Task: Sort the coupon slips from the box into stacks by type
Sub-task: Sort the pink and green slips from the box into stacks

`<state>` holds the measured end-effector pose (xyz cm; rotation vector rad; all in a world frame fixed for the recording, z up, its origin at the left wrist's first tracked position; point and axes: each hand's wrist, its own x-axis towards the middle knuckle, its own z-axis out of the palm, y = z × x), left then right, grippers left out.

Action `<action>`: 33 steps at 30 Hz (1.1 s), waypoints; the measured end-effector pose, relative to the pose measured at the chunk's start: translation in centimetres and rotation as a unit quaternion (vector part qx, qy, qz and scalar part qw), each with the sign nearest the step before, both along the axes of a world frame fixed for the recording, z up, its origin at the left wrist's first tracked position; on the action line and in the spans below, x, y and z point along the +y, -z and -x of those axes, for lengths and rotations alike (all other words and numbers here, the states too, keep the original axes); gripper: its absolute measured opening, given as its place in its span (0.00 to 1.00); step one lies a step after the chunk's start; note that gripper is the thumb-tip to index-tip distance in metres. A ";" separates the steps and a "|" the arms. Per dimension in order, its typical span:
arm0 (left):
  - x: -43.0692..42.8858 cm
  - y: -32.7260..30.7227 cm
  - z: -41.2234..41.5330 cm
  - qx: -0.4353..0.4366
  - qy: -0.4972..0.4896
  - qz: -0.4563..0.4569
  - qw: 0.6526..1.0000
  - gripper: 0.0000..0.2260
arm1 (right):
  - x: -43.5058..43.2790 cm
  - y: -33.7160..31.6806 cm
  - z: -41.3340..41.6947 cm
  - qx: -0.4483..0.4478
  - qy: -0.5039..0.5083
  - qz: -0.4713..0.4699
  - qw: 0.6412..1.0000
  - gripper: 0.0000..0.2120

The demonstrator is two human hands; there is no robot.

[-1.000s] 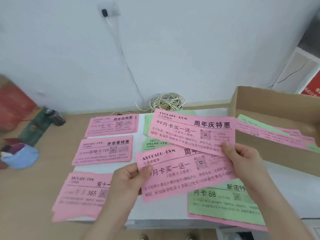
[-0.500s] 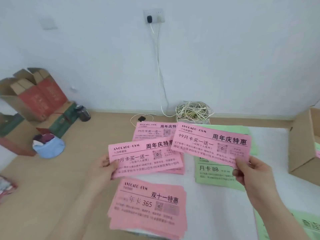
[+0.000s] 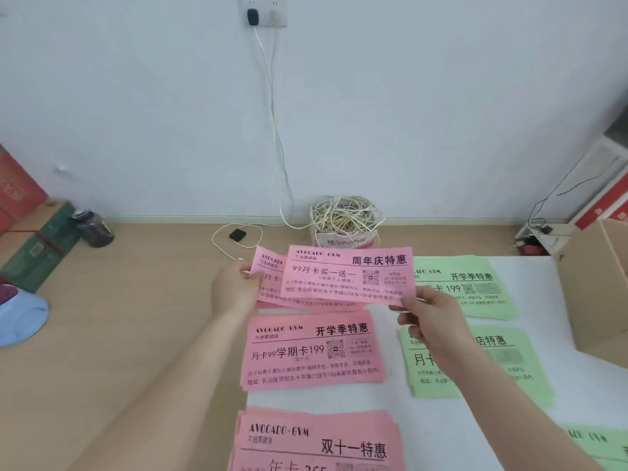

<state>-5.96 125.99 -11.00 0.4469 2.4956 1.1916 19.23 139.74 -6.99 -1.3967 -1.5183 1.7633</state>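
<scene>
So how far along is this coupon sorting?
Well under way. Done: a middle pink stack, a near pink stack, a far green stack and a middle green stack lie sorted. In hand: the left hand pinches the lower pink slip, the right hand the upper pink slip. Left: laying both down, then whatever the box holds; its inside is out of view.
</scene>
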 end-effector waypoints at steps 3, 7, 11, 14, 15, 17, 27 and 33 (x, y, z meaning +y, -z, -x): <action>0.4 1.0 0.6 0.029 -0.006 0.023 0.999 0.06 | 0.3 0.8 3.1 -0.050 -0.020 -0.035 0.998 0.10; 0.5 1.5 0.5 0.045 0.000 0.026 0.999 0.06 | 0.8 2.3 6.2 -0.137 -0.057 -0.107 0.983 0.11; -0.3 1.5 0.3 0.132 0.014 0.068 0.989 0.10 | 1.1 3.7 6.8 -0.226 -0.093 -0.181 0.953 0.09; -0.5 1.6 -0.6 0.257 0.082 0.066 0.961 0.17 | 0.8 4.0 6.7 -0.266 -0.121 -0.215 0.932 0.08; -0.3 1.7 -1.0 0.280 0.136 0.073 0.948 0.16 | 0.7 3.9 6.8 -0.279 -0.127 -0.228 0.924 0.10; 0.4 2.1 -1.9 0.286 0.217 0.117 0.926 0.13 | 0.3 3.5 6.7 -0.314 -0.136 -0.262 0.902 0.16; 0.8 -1.4 -8.0 0.302 0.276 0.050 0.911 0.10 | -2.5 -3.3 -8.1 -0.314 -0.216 -0.309 0.871 0.22; 1.6 -4.3 -21.0 0.338 0.458 -0.038 0.821 0.06 | -1.7 -2.2 -21.9 -0.469 -0.285 -0.255 0.796 0.47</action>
